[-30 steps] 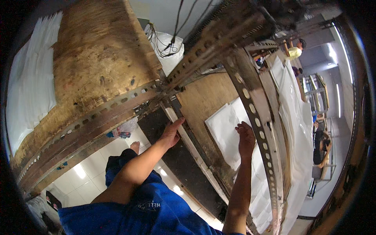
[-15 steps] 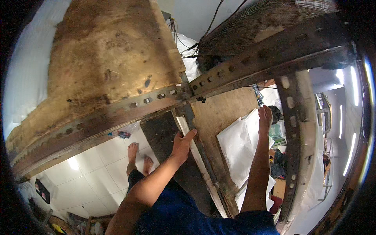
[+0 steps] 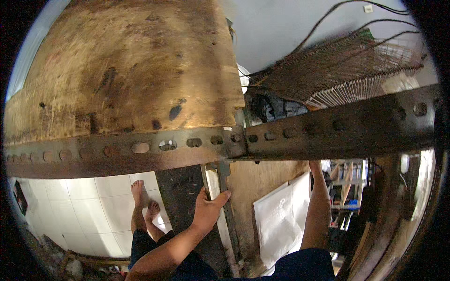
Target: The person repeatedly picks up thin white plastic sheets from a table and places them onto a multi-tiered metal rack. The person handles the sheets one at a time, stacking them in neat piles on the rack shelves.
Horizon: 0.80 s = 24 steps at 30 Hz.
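My left hand [image 3: 210, 208] is wrapped round an upright post [image 3: 213, 180] with a pale edge, its thumb lying across the post. My right arm [image 3: 318, 206] reaches up beside the white sheets [image 3: 279, 220]. Only the wrist end of my right hand [image 3: 314, 166] shows below the slotted metal beam [image 3: 304, 143], which hides its fingers. The white sheets lie on a brown wooden board [image 3: 248, 178] between my arms.
A stained wooden panel [image 3: 131, 70] spans the upper left above a slotted metal rail [image 3: 86, 153]. Cables [image 3: 323, 18] hang by a brown woven mesh [image 3: 323, 70]. Shelving [image 3: 349, 187] stands to the right. My bare feet are on white floor tiles [image 3: 110, 201].
The view has turned and tilted upward, so the beams sit lower in it. My left hand still grips the post. My right hand's fingers, visible before, are now behind the beam.
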Motion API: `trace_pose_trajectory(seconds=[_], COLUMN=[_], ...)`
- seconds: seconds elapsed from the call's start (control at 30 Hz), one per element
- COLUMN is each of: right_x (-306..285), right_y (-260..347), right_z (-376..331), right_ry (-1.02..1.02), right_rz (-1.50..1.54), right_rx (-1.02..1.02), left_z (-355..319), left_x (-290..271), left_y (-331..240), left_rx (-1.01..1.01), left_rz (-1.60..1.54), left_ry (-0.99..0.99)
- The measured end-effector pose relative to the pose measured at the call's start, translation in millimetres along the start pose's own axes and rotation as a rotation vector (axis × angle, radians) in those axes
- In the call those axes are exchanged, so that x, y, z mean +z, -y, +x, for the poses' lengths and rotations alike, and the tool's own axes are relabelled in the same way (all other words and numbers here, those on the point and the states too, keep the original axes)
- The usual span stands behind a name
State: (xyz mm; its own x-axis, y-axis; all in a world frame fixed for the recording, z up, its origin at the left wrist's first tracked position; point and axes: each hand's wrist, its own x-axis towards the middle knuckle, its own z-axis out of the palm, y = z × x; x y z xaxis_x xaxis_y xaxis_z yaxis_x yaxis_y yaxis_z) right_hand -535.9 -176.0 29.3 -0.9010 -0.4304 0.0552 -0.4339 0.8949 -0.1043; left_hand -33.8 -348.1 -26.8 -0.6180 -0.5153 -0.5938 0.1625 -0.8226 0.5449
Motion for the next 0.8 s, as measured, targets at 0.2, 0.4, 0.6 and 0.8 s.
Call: trace_pose_trajectory(seconds=[0.2,0.4,0.6,0.8], right_x=[25,38,44,45], right_y=[5,5,10,13], right_z=[25,23,16,17], right_ry=[0.018,0.049,0.055,0.055], right_rz=[-0.024,-0.007,0.008,0.014], right_rx=[0.151,0.237,0.286,0.325], left_z=[-10,1,3,2], left_x=[10,13,8,9], left_y=[-13,6,5,7], left_rx=[0.023,0.068,0.055,0.089], left_rz=[-0.073,-0.059,0.04,0.014], left_ry=[-0.029,-0.08,-0.069,-0.051])
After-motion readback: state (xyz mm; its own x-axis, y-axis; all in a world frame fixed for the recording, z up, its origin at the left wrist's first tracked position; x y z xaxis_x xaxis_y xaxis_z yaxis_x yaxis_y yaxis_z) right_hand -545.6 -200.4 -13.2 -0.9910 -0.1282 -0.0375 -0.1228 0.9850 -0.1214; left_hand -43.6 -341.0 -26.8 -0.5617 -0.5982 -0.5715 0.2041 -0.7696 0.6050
